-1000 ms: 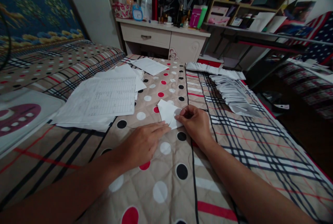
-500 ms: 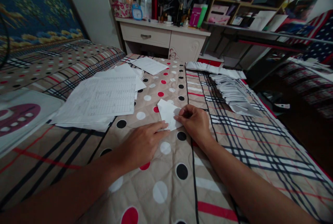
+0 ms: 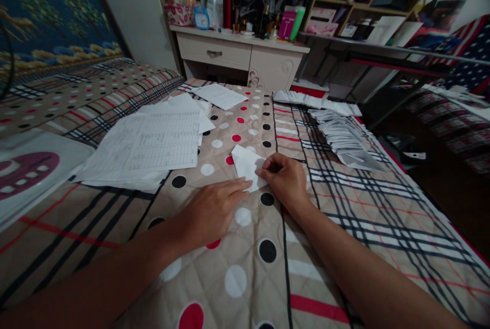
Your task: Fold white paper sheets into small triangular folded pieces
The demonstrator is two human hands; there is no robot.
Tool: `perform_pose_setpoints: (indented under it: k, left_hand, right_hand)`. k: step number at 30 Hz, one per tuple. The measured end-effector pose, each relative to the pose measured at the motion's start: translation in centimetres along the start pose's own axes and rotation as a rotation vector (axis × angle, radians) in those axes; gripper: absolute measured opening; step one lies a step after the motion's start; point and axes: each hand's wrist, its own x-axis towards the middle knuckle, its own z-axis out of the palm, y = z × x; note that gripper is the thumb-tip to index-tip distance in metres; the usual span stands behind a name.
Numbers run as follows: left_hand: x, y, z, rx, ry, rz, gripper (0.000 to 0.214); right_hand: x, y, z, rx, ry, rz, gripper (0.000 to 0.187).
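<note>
A small folded piece of white paper (image 3: 247, 162) lies on the patterned bedspread (image 3: 237, 247) between my hands. My left hand (image 3: 216, 206) rests flat at its lower left edge, fingers stretched out and fingertips on the paper. On the right side, my right hand (image 3: 285, 178) pinches the paper's edge between thumb and forefinger. Left of my hands is a pile of printed sheets (image 3: 164, 140) with table lines on the top one. To the right lies a row of folded papers (image 3: 340, 135), overlapping one another.
Another white sheet (image 3: 220, 95) lies farther back, and a second row of folded papers (image 3: 298, 98) is at the far right. A white item with a purple print (image 3: 26, 173) sits at the left edge. Beyond the bed stands a white dresser (image 3: 214, 53) with bottles and boxes.
My left fingers have slid slightly to the right along the paper's lower edge. My right hand keeps its pinch in nearly the same place.
</note>
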Motion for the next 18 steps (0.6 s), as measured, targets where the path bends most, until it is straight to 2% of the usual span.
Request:
perform_pose_setpoints:
  k: [8, 14, 18]
  left_hand:
    - [0.0, 0.2, 0.1, -0.008, -0.059, -0.057, 0.047]
    - [0.1, 0.3, -0.1, -0.005, -0.076, -0.081, 0.047]
    - [0.0, 0.3, 0.0, 0.011, -0.082, -0.07, 0.048]
  right_hand:
    - [-0.1, -0.5, -0.2, -0.149, 0.005, -0.016, 0.014]
    - [-0.1, -1.4, -0.2, -0.322, -0.012, -0.053, 0.022]
    - [1.0, -1.2, 0.2, -0.354, 0.017, -0.057, 0.013]
